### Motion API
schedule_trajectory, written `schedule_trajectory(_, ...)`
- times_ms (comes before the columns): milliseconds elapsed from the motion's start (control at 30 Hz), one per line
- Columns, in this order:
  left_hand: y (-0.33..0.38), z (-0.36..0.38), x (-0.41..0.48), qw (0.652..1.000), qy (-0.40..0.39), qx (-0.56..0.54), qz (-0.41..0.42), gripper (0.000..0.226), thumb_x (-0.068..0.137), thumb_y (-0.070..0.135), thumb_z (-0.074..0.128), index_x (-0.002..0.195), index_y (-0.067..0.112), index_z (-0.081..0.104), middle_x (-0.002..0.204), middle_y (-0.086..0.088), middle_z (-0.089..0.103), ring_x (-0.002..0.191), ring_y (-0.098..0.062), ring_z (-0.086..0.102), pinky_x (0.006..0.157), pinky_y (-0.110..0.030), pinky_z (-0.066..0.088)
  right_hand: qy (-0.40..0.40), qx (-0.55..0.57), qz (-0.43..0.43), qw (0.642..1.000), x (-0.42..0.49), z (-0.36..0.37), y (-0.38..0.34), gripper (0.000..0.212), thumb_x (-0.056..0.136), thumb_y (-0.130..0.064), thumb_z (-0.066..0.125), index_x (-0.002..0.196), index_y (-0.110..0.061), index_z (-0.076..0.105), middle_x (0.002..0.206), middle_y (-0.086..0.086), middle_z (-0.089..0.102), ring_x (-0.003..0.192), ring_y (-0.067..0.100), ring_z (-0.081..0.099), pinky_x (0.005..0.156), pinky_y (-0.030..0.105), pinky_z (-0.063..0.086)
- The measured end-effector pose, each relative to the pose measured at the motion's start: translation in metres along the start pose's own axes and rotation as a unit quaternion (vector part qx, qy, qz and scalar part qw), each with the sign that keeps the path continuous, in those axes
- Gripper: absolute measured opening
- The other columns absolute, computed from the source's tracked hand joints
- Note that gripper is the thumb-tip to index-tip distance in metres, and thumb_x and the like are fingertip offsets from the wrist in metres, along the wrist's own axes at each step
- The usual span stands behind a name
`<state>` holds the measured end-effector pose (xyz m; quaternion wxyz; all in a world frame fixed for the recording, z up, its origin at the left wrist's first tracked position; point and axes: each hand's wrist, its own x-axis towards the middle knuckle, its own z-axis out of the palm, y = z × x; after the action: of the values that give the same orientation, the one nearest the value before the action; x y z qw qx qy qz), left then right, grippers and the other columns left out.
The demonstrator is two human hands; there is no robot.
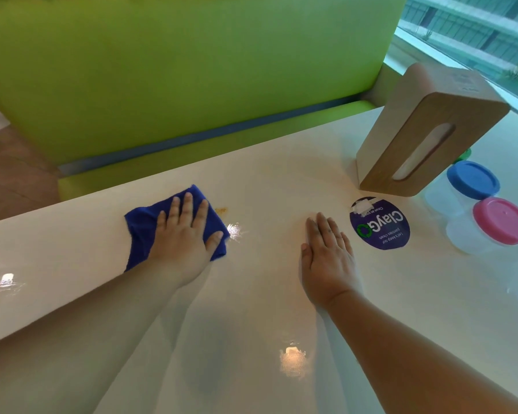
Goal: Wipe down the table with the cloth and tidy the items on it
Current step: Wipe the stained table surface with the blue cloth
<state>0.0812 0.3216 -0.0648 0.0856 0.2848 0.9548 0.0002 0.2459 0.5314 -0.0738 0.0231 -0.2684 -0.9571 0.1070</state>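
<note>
A folded blue cloth (145,227) lies on the glossy white table (266,180) near its far edge. My left hand (186,234) presses flat on the cloth, fingers spread over it. A small orange-brown stain (221,209) sits just right of the cloth. My right hand (326,255) rests flat on the bare table, fingers together, holding nothing. At the right stand a wooden tissue box (425,135), a clear jar with a blue lid (473,179) and a clear jar with a pink lid (503,221).
A round purple sticker (380,225) is stuck to the table between my right hand and the jars. A green bench (177,70) runs behind the table's far edge. A window (476,31) lies at the upper right. A green lid (464,155) peeks out behind the tissue box.
</note>
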Motion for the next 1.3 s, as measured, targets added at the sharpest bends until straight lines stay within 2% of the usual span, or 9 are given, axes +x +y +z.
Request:
schedule_trajectory(100, -0.010, -0.005, 0.003, 0.998, -0.011, -0.015, 0.061, 0.072, 0.090, 0.061, 0.013, 0.150, 0.026, -0.007, 0.159, -0.003, -0.014, 0.146, -0.023, -0.009, 0.119, -0.043, 0.001, 0.005, 0.003, -0.001, 1.000, 0.001, 0.000, -0.001, 0.055, 0.099, -0.035, 0.020, 0.152, -0.022, 0.012, 0.161, -0.004, 0.003, 0.147, 0.013, -0.003, 0.119, 0.031, -0.001)
schedule_trajectory(300, 0.002, -0.004, 0.015, 1.000, -0.002, -0.019, -0.009, 0.082, 0.085, 0.070, 0.015, 0.150, 0.024, -0.003, 0.159, -0.006, -0.011, 0.146, -0.026, -0.008, 0.117, -0.045, 0.000, 0.005, -0.001, 0.001, 1.000, 0.001, 0.001, 0.000, 0.057, 0.097, -0.036, 0.017, 0.152, -0.022, 0.012, 0.161, -0.004, 0.003, 0.147, 0.012, -0.003, 0.119, 0.030, -0.001)
schedule_trajectory(500, -0.017, -0.004, 0.011, 0.996, -0.005, -0.034, 0.082, 0.059, 0.098, 0.048, 0.016, 0.149, 0.029, -0.005, 0.158, 0.003, -0.014, 0.146, -0.016, -0.011, 0.118, -0.037, -0.003, 0.008, 0.003, -0.002, 1.000, 0.001, 0.001, 0.000, 0.058, 0.096, -0.038, 0.016, 0.152, -0.022, 0.013, 0.161, -0.004, 0.003, 0.147, 0.012, -0.002, 0.118, 0.030, -0.002)
schedule_trajectory(700, 0.007, -0.006, 0.025, 0.998, 0.006, -0.050, -0.030, 0.057, 0.099, 0.043, 0.016, 0.150, 0.027, -0.003, 0.159, -0.002, -0.012, 0.146, -0.022, -0.008, 0.118, -0.042, 0.000, 0.009, 0.008, -0.001, 1.000, -0.001, -0.001, -0.001, 0.055, 0.100, -0.035, 0.022, 0.152, -0.022, 0.012, 0.161, -0.004, 0.002, 0.147, 0.012, -0.004, 0.119, 0.030, -0.001)
schedule_trajectory(867, 0.001, -0.005, 0.014, 0.994, -0.004, -0.029, 0.102, 0.060, 0.094, 0.054, 0.007, 0.148, 0.032, -0.007, 0.158, 0.004, -0.016, 0.146, -0.015, -0.011, 0.118, -0.038, -0.003, 0.008, 0.004, -0.003, 1.000, 0.001, 0.000, -0.001, 0.058, 0.097, -0.038, 0.017, 0.152, -0.022, 0.012, 0.161, -0.004, 0.003, 0.147, 0.013, -0.003, 0.119, 0.031, 0.000)
schedule_trajectory(1067, 0.005, -0.012, 0.037, 0.999, -0.030, -0.022, -0.012, 0.062, 0.096, 0.054, 0.013, 0.149, 0.029, -0.007, 0.158, -0.003, -0.017, 0.146, -0.023, -0.011, 0.119, -0.043, -0.002, 0.006, 0.001, -0.002, 1.000, 0.001, 0.000, -0.001, 0.061, 0.094, -0.039, 0.013, 0.152, -0.022, 0.012, 0.161, -0.003, 0.003, 0.147, 0.013, -0.002, 0.119, 0.031, -0.001)
schedule_trajectory(1167, 0.018, -0.007, 0.024, 0.996, -0.029, -0.020, 0.083, 0.064, 0.092, 0.060, 0.009, 0.148, 0.034, -0.009, 0.157, 0.000, -0.019, 0.145, -0.020, -0.014, 0.119, -0.042, -0.004, 0.013, 0.003, -0.001, 1.000, 0.001, 0.002, 0.000, 0.063, 0.092, -0.041, 0.008, 0.152, -0.022, 0.015, 0.161, -0.003, 0.006, 0.147, 0.014, 0.000, 0.119, 0.031, 0.000)
schedule_trajectory(1233, 0.007, -0.011, 0.023, 0.987, -0.040, -0.014, 0.158, 0.072, 0.081, 0.067, -0.001, 0.146, 0.039, -0.010, 0.157, 0.006, -0.020, 0.145, -0.014, -0.015, 0.118, -0.039, -0.005, 0.014, -0.001, -0.001, 1.000, 0.001, 0.003, 0.000, 0.066, 0.090, -0.043, 0.006, 0.152, -0.022, 0.016, 0.160, -0.003, 0.007, 0.147, 0.014, 0.001, 0.118, 0.031, 0.000)
schedule_trajectory(1300, -0.007, -0.014, 0.032, 0.989, -0.051, -0.010, 0.140, 0.072, 0.081, 0.069, 0.000, 0.146, 0.040, -0.009, 0.157, 0.007, -0.018, 0.145, -0.013, -0.013, 0.118, -0.039, -0.003, 0.015, 0.000, 0.000, 1.000, 0.001, 0.003, 0.000, 0.067, 0.089, -0.043, 0.006, 0.152, -0.022, 0.016, 0.160, -0.003, 0.007, 0.147, 0.014, 0.001, 0.118, 0.031, 0.000)
